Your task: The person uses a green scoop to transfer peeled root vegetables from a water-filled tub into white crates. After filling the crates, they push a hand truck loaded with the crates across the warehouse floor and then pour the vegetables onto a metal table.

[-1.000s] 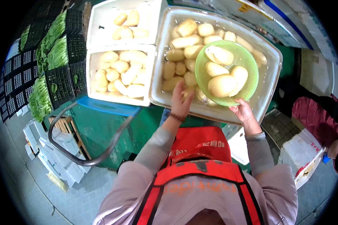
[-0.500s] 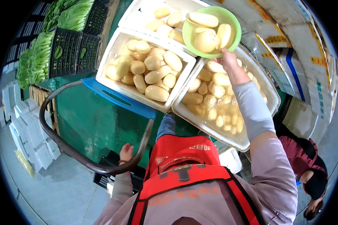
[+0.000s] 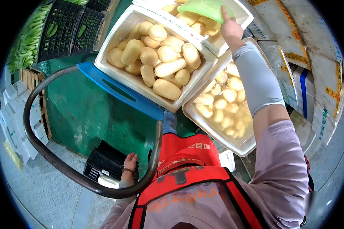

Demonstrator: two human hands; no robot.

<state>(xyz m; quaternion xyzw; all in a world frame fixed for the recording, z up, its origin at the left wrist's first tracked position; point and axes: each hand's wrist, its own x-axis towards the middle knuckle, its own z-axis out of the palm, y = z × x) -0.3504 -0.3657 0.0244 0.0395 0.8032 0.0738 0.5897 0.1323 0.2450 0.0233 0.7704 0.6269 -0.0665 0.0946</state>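
Note:
My right hand (image 3: 232,30) is closed on the rim of a light green plastic basin (image 3: 204,8), which is tipped over the far white foam box (image 3: 239,11). Pale yellow potatoes (image 3: 212,24) lie under and beside the basin's edge; its inside is mostly hidden. Nearer stands a white foam box (image 3: 103,63) heaped with larger potatoes (image 3: 168,68). Below my right forearm, a white tub (image 3: 233,149) holds smaller potatoes (image 3: 229,95) in cloudy water. My left hand (image 3: 130,162) hangs low with loosely bent fingers, holding nothing visible, beside a black plastic crate (image 3: 103,158).
A curved metal handle (image 3: 34,126) with a blue plastic panel (image 3: 118,91) arches across the left. Black crates (image 3: 61,34) and leafy greens (image 3: 25,49) stand at the far left. Stacked foam boxes (image 3: 321,76) line the right side; white foam pieces (image 3: 17,114) lie at the left.
My right hand has carried the basin away from me, from upright with potatoes in it to tipped over the far box. My left hand has dropped slightly lower. The person at the right is now mostly hidden.

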